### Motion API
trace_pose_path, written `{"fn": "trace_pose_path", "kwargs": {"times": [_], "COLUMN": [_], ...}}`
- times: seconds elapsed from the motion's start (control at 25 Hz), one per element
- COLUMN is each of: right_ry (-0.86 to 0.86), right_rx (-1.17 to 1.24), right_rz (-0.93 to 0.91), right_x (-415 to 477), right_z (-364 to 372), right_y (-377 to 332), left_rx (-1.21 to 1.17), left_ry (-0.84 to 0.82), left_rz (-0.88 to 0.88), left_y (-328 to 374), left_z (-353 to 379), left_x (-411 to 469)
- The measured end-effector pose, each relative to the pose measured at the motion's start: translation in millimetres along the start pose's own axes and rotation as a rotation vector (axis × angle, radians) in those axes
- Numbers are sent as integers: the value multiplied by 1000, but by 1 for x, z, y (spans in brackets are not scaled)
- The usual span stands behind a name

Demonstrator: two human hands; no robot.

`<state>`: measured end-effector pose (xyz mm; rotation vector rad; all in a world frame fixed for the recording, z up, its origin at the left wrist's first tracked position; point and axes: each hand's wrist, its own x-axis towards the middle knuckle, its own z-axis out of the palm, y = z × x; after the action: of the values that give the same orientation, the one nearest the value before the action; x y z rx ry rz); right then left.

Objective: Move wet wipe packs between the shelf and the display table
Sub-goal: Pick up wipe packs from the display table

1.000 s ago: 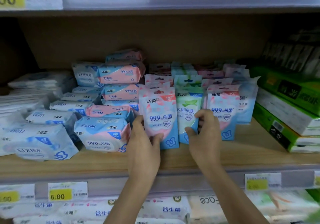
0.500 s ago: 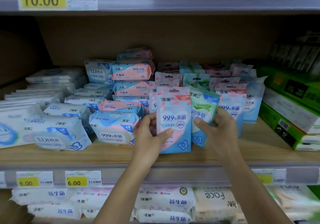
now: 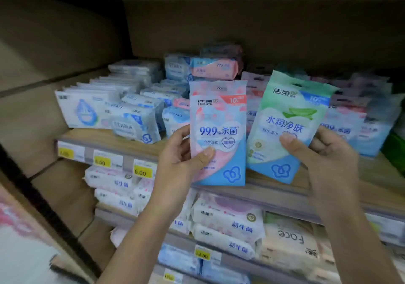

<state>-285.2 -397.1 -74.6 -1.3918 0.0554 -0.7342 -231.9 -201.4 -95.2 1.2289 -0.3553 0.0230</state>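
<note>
pink pack (image 3: pixel 219 117) and green pack (image 3: pixel 289 112) now clear of shelf (image 3: pixel 94 136)

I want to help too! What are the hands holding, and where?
Left hand grips the pink pack by its lower left edge; right hand grips the green pack by its lower right side.

Both bare forearms extend up from the bottom of the view, crossing in front of the shelf edge (image 3: pixel 280 196). The left hand (image 3: pixel 179 161) sits just above that edge, its thumb pressed flat on the front of a pink pack (image 3: pixel 219 121) and its fingers curled behind the pack's left side. The right hand (image 3: pixel 328 158) is further right along the edge, thumb on a green pack (image 3: pixel 287 117), fingers curled behind it
</note>
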Motion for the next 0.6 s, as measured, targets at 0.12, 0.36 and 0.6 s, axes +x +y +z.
{"fn": "trace_pose_path", "kwargs": {"times": [0.12, 0.36, 0.6], "right_ry": [-173, -605, -1175], "right_rx": [48, 164, 302], "right_rz": [99, 327, 440], "right_x": [-22, -104, -251], "right_z": [9, 82, 205], "right_y": [11, 33, 7], "left_rx": [-16, 35, 117], "left_ry": [156, 624, 1212], "left_rz": [9, 51, 156], "left_y": [6, 31, 76], "left_z": [-22, -82, -139], "left_x": [-44, -181, -368]}}
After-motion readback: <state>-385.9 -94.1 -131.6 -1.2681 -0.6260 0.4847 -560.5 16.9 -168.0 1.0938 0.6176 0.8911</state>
